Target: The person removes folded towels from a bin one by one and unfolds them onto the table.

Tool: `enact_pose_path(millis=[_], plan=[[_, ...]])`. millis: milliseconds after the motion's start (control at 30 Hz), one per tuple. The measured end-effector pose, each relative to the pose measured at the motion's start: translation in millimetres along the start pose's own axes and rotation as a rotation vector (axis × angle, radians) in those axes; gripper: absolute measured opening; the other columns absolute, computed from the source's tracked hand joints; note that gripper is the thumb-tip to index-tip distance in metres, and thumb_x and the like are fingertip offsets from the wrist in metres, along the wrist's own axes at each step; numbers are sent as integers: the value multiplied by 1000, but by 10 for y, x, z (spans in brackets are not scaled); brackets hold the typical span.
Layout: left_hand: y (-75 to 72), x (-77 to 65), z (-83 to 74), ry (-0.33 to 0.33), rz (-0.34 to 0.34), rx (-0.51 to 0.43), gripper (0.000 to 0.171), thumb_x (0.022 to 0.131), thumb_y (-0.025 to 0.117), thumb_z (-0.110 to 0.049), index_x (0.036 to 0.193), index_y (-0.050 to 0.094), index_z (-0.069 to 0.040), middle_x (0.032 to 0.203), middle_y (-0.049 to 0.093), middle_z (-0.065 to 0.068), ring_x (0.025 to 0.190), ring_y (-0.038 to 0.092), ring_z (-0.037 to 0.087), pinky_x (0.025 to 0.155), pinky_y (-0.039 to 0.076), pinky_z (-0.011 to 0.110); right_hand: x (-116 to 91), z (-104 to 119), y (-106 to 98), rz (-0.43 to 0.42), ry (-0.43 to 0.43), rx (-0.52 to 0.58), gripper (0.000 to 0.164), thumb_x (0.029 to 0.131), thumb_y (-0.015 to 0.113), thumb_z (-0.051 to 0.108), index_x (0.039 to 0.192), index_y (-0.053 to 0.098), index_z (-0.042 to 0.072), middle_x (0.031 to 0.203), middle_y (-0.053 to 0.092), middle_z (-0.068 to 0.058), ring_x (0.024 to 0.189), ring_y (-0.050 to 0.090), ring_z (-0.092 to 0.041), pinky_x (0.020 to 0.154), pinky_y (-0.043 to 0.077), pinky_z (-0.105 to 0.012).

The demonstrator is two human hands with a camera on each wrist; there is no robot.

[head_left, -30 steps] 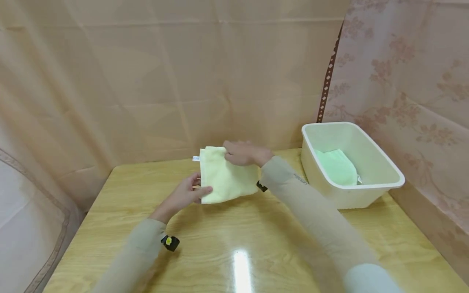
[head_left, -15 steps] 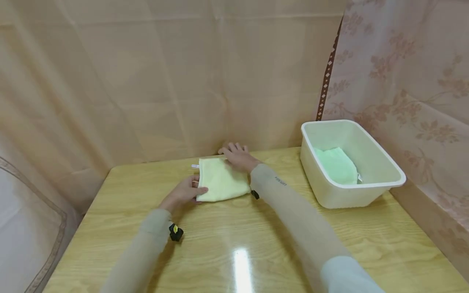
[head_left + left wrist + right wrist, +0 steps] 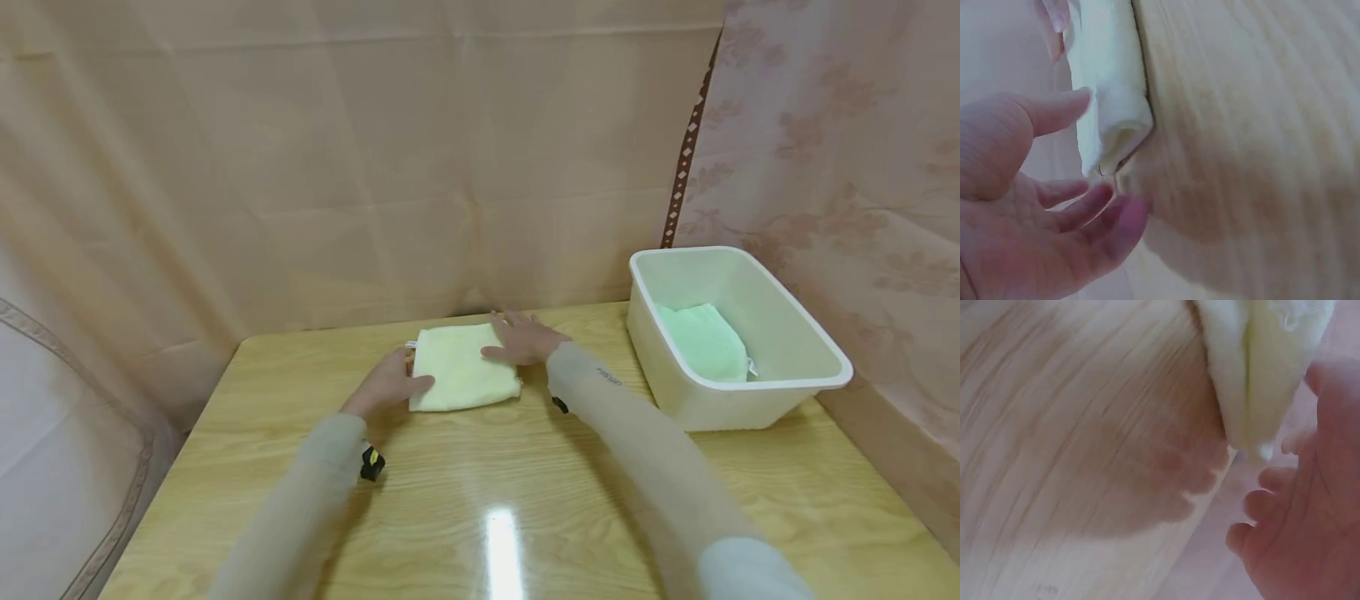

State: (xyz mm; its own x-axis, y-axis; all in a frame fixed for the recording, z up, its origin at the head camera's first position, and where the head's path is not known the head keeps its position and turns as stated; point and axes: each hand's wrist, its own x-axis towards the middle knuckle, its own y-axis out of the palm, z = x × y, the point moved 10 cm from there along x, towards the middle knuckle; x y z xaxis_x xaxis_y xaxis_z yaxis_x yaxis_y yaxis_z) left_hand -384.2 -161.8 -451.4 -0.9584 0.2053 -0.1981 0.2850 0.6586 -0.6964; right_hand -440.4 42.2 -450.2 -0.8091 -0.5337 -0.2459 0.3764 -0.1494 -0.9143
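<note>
A pale yellow folded towel [image 3: 453, 371] lies flat near the back of the wooden table, with a small white tag [image 3: 411, 344] at its far left corner. At its left edge is my left hand [image 3: 384, 385], thumb over the cloth. The left wrist view shows that thumb beside the rolled towel end [image 3: 1119, 134] and the other fingers spread loosely, gripping nothing. My right hand [image 3: 522, 339] lies along the far right side, fingers extended and thumb over the top. In the right wrist view its fingers are apart, beside the folded layers [image 3: 1247, 375].
A white plastic bin [image 3: 750, 408] stands at the table's back right, with a light green folded towel [image 3: 705, 343] inside. Beige curtain [image 3: 337, 167] hangs behind the table [image 3: 420, 500], and a flowered curtain [image 3: 847, 167] hangs at the right.
The yellow towel was held up, tilted, and has come down flat on the table. My left hand's grip has loosened. My right hand has shifted to the towel's right side.
</note>
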Motion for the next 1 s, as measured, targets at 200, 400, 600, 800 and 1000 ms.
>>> enact_pose_path(millis=[200, 400, 600, 800, 1000], plan=[[-16, 217, -200, 63, -8, 266, 90, 104, 52, -47, 156, 11, 14, 161, 15, 35, 151, 11, 47, 120, 16, 56, -100, -114, 1, 37, 25, -45, 99, 102, 38, 67, 160, -2, -2, 167, -4, -22, 154, -5, -37, 122, 0, -54], [50, 394, -35, -29, 57, 274, 98, 103, 38, -59, 155, 1, 15, 163, -2, 34, 151, -7, 46, 119, -2, 61, -44, -270, 52, -10, 104, -52, 109, 95, 35, 79, 161, 4, -2, 167, 0, -24, 154, -4, -38, 121, -2, -58], [171, 579, 255, -100, 77, 276, 117, 92, 25, -83, 157, -8, 9, 163, -17, 28, 150, -23, 39, 115, -16, 63, 7, -368, 218, 32, 121, -63, 121, 85, 18, 92, 161, 1, 0, 167, -5, -22, 153, -12, -37, 118, -8, -61], [190, 583, 261, -118, 92, 326, 112, 93, 19, -82, 157, -12, 5, 163, -23, 23, 149, -25, 35, 116, -17, 59, -41, -332, 206, 42, 137, -104, 100, 97, 16, 77, 162, 0, 3, 169, -4, -16, 154, -9, -34, 121, -5, -57], [177, 603, 197, -120, 116, 396, 101, 100, 18, -72, 157, -12, 6, 163, -21, 25, 150, -22, 37, 119, -11, 57, 72, -416, 279, 60, 170, -122, 97, 96, 10, 78, 161, -5, 7, 169, -9, -8, 153, -15, -30, 120, -10, -54]])
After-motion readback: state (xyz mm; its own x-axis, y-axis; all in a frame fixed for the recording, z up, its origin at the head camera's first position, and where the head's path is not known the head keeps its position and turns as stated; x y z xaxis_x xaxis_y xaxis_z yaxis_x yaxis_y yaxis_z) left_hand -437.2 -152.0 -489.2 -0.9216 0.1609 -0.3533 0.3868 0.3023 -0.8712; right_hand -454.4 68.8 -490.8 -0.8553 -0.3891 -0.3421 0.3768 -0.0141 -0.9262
